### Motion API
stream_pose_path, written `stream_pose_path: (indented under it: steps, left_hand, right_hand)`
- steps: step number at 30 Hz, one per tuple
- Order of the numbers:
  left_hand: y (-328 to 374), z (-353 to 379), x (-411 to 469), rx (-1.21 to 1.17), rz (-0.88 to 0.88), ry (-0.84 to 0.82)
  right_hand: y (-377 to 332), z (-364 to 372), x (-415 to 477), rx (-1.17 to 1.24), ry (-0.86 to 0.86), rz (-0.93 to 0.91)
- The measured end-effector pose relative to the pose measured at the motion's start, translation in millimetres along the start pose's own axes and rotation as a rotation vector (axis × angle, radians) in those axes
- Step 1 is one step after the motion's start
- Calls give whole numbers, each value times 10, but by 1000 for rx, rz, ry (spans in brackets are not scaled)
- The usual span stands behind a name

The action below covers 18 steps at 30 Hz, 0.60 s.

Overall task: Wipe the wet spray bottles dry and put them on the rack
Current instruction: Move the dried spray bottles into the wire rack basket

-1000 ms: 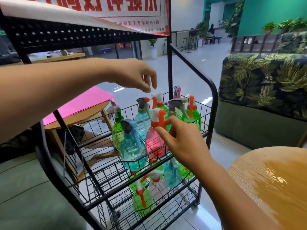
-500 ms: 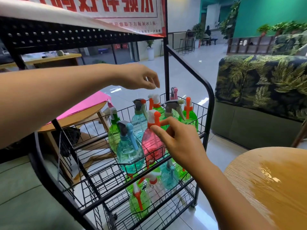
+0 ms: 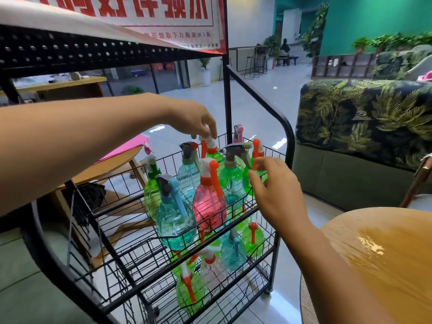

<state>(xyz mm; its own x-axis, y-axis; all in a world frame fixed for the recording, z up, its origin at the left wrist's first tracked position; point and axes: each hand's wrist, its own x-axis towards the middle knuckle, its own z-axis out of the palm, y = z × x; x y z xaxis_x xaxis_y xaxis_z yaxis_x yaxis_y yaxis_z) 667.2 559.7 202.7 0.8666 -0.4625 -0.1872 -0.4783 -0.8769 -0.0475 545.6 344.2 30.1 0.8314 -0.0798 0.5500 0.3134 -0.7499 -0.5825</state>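
On the upper basket [image 3: 131, 204] of the black wire rack [image 3: 289, 146]: a cluster of spray bottles standing upright and close together, among them a pink bottle [image 3: 209, 204] and a teal bottle [image 3: 175, 220] at the front.
Lower basket: more spray bottles [image 3: 189, 291], green, clear and teal, some leaning.
Left hand [image 3: 194, 120]: reaches in from the left, fingertips bunched on the white sprayer head of the back green bottle [image 3: 214, 157], pinching it as far as can be seen.
Right hand [image 3: 278, 190]: thumb and forefinger curled either side of the corner green bottle [image 3: 247, 181], just below its orange trigger. Whether they are closed on it cannot be told.
Desk [image 3: 350, 288]: round, wooden, at lower right, with a water film [image 3: 371, 246] on top and no bottle standing on the part in view.
Cloth: none in view.
Change: a second ago the left hand hovered above the bottles and has now dropped onto the sprayer head. The right hand has left the pink bottle's trigger for the corner green bottle.
Meaning for task: the pink bottle seems settled in place. Both hands now look to be straightening or spacing the back row, so the racking reads as nearly done.
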Motion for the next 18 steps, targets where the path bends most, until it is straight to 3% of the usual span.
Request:
stream_pose_path:
  steps: [11, 18]
  left_hand:
    - [-56, 113, 142, -138, -31, 101]
    - [31, 195, 214, -138, -157, 208]
  right_hand:
    - [39, 83, -14, 122, 8, 62]
    - [18, 98, -36, 157, 2, 84]
